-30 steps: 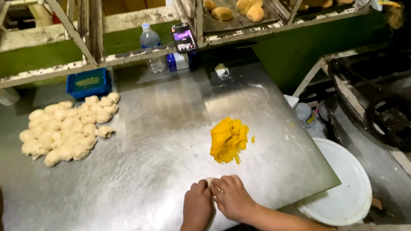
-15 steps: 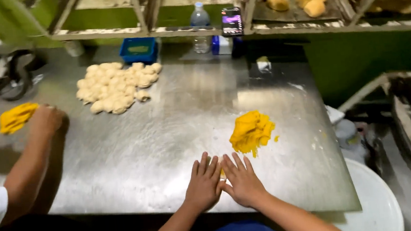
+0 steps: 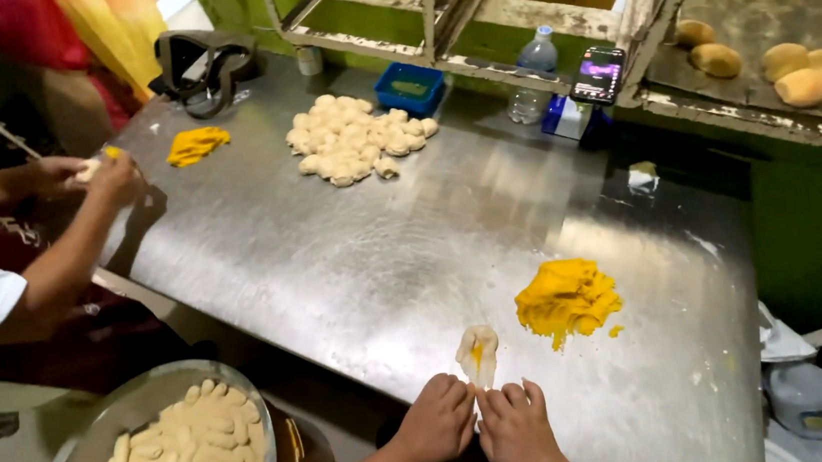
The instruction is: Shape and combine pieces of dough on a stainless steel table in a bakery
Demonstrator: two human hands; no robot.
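Both hands, left (image 3: pixel 436 421) and right (image 3: pixel 516 428), lay flat and empty at the near edge of the steel table (image 3: pixel 353 257), fingertips touching the flattened dough piece (image 3: pixel 478 352), whose yellow filling might squeeze out under uneven pressure.

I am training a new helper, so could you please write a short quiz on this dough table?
1. True or false: the flattened dough piece carries a yellow streak.
2. The yellow filling pile lies on which side of that piece? A the person's right, B the person's left.
3. What touches the piece's near end?

Key: 1 true. 2 A. 3 Fingertips of the left hand and right hand.
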